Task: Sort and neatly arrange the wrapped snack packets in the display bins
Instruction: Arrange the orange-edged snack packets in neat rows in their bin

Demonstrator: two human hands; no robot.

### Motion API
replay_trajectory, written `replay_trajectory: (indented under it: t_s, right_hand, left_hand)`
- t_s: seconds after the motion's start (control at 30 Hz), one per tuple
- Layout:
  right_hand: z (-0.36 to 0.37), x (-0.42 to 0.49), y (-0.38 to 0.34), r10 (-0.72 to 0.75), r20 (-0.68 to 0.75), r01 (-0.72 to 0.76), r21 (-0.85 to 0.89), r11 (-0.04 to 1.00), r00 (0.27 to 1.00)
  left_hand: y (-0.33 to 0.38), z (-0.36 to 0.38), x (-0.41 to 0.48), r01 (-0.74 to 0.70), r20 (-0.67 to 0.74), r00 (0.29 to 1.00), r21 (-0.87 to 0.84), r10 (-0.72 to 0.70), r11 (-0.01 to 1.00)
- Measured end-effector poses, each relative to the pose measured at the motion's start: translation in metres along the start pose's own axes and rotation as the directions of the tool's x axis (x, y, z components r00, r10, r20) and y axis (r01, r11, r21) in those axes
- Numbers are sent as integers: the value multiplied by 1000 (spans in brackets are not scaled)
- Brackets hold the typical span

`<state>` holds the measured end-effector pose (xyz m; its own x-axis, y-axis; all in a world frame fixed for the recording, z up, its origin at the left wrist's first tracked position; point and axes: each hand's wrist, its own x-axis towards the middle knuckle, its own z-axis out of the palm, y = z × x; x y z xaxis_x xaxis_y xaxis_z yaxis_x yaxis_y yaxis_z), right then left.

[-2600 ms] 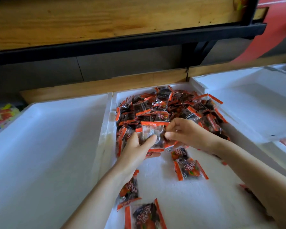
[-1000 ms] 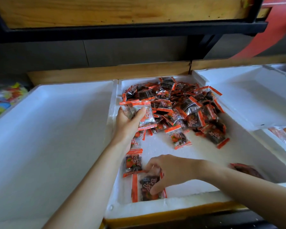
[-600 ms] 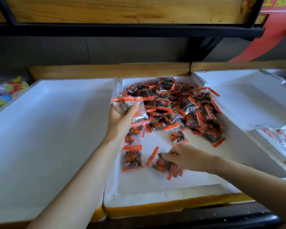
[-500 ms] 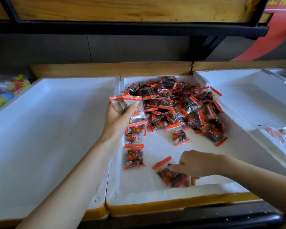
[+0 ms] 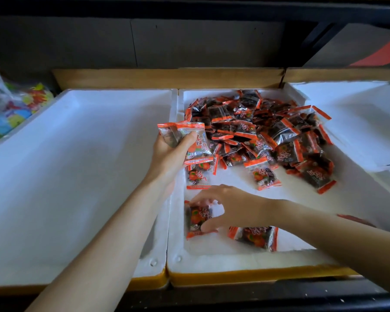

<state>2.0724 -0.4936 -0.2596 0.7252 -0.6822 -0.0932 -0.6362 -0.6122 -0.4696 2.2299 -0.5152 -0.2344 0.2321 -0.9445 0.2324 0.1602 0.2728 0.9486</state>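
In the head view, your left hand (image 5: 169, 154) is raised over the far left part of the middle bin (image 5: 212, 264). It grips a small stack of packets (image 5: 190, 140), with your thumb pressed across the front of the stack. The stack stands nearly upright, with orange seams at its top and bottom.

Your right hand (image 5: 231, 206) reaches across the near part of the same bin, down at the near left corner. Its fingers (image 5: 200, 200) arch over a single packet (image 5: 197, 218) that lies flat on the white floor. Your fingertips touch its far edge and your thumb its near edge, pinching it between them.

A second packet (image 5: 253, 237) lies flat just right of it, close to the near wall. Two loose packets, one (image 5: 198, 176) below your left hand and another (image 5: 262, 174) further right, lie between your hands and the pile of packets (image 5: 268, 131). That pile fills the far half of the bin in a loose heap.

The left bin (image 5: 77, 176) and the right bin (image 5: 358, 131) flank the middle one. A wooden ledge (image 5: 167, 77) runs along behind them. A bag of bright-coloured goods (image 5: 14, 109) sits at the far left.
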Motion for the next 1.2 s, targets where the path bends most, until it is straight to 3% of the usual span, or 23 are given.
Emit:
replay_trajectory:
  t_s: [0.13, 0.33, 0.5, 0.67, 0.7, 0.77, 0.83, 0.87, 0.93, 1.03, 1.2]
  right_hand:
    - [7, -17, -7, -49, 76, 49, 3, 999, 996]
    - [-6, -30, 5, -19, 18, 18, 50, 999, 1000]
    - [-25, -48, 35, 85, 209, -71, -77, 995, 974]
    - [-23, -49, 37, 216, 158, -193, -149, 970, 963]
    - [-24, -46, 38, 226, 123, -211, -124, 969, 966]
    - [-23, -40, 38, 267, 62, -272, 89, 958, 962]
    - [-18, -37, 36, 327, 89, -338, 339, 878, 941]
    - [-15, -37, 34, 344, 124, -365, 378, 851, 931]
    - [-10, -37, 32, 341, 180, -384, 358, 851, 923]
    - [-4, -36, 29, 331, 155, -364, 313, 878, 931]
    - [-14, -50, 30, 246, -117, -250, -21, 968, 962]
  left_hand:
    - [-4, 7, -1, 15, 50, 999, 32, -16, 999]
    - [-8, 12, -7, 11, 91, 996, 75, -18, 997]
    - [-10, 15, -11, 15, 126, 992, 104, -28, 994]
    - [-12, 14, -11, 36, 126, 991, 110, -50, 993]
    - [-12, 14, -12, 38, 124, 991, 115, -52, 993]
    - [-11, 13, -13, 42, 121, 991, 124, -58, 991]
    - [-10, 13, -14, 47, 120, 991, 140, -65, 989]
    - [-10, 13, -14, 51, 120, 990, 145, -68, 988]
    - [-9, 13, -15, 56, 126, 989, 143, -75, 988]
    - [-6, 15, -18, 53, 139, 987, 152, -74, 987]
    - [-8, 14, -19, 51, 170, 982, 148, -76, 988]
